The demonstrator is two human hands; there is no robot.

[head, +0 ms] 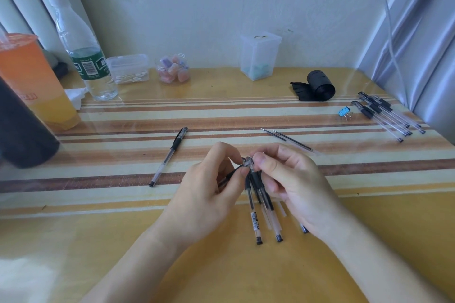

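Note:
Both hands meet over the middle of the table. My left hand (209,194) pinches the top end of a clear gel pen, and my right hand (293,187) pinches a small clear cap or tip (248,162) at that same end. Several clear-barrelled pens with black grips (262,206) lie fanned out on the table just below my fingers, partly hidden by both hands. One single pen (168,156) lies alone to the left. Two thin black refills (288,140) lie to the upper right.
A bundle of capped pens (386,114) and a blue binder clip (344,112) lie at the right edge. A black roll (320,85), clear boxes (259,55), a jar (173,69), a water bottle (83,51) and an orange drink cup (34,81) line the back and left.

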